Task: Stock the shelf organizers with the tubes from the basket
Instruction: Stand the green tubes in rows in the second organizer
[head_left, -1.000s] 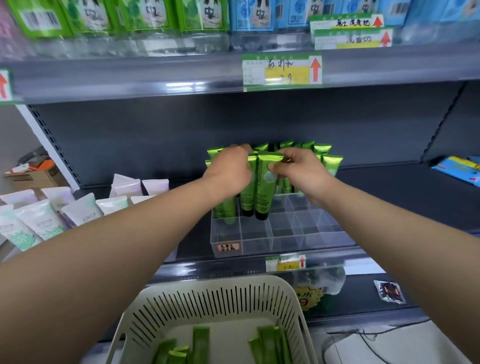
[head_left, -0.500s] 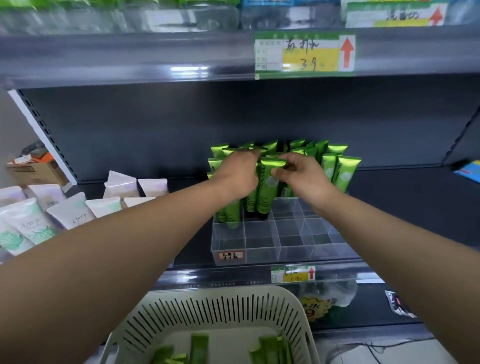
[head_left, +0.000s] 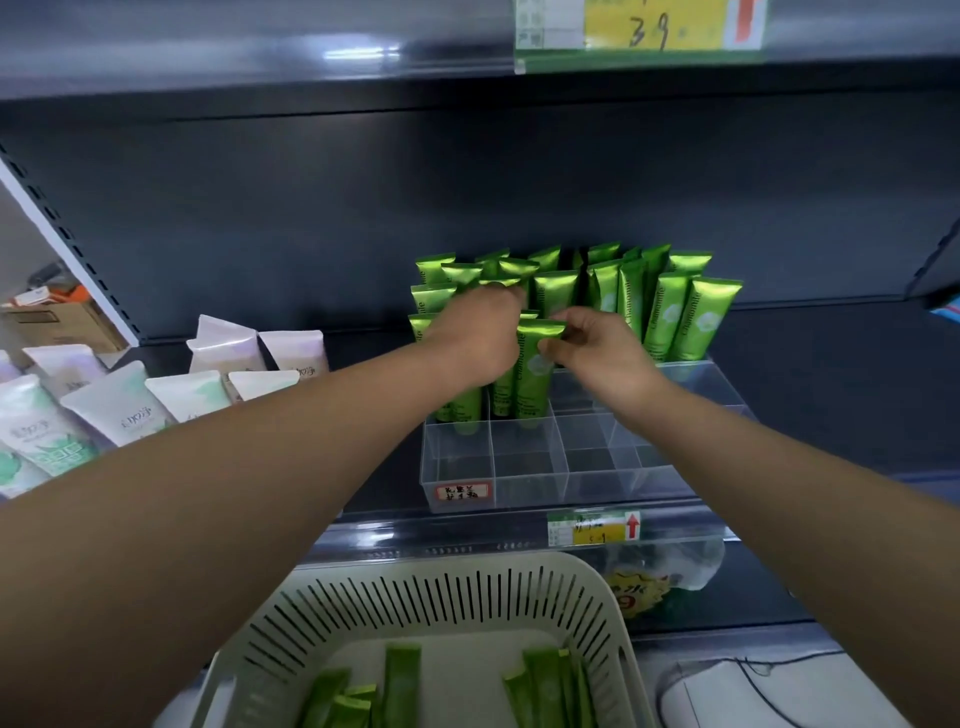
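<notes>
**Same tube, both hands on the rack**

My right hand (head_left: 597, 349) pinches the crimped top of a green Chamomile tube (head_left: 534, 374) between thumb and forefinger, narrow, at its right corner; a second ago those fingers lay further across the crimp. The tube stands upright, its lower end down in a cell of the clear acrylic organizer (head_left: 545, 470), in the row just behind the front one; it sat at about the same height half a second ago. My left hand (head_left: 478, 335) is curled over the tops of the tubes just left of it, back of the hand towards me; its fingers are hidden, so I cannot tell whether it grips or only rests, and it has kept that place throughout. The stocked green tubes (head_left: 675, 317) fill the rows behind, upright and tight together.

My view has dropped since a second ago; the bottles on the upper shelf have left the top edge, only the price tag (head_left: 641, 26) remains there, and more of the slotted basket (head_left: 441, 597) shows below, with loose green tubes (head_left: 401, 680) lying in it. The white tubes (head_left: 122, 410) lean on the shelf to the left, well apart from the organizer.
</notes>
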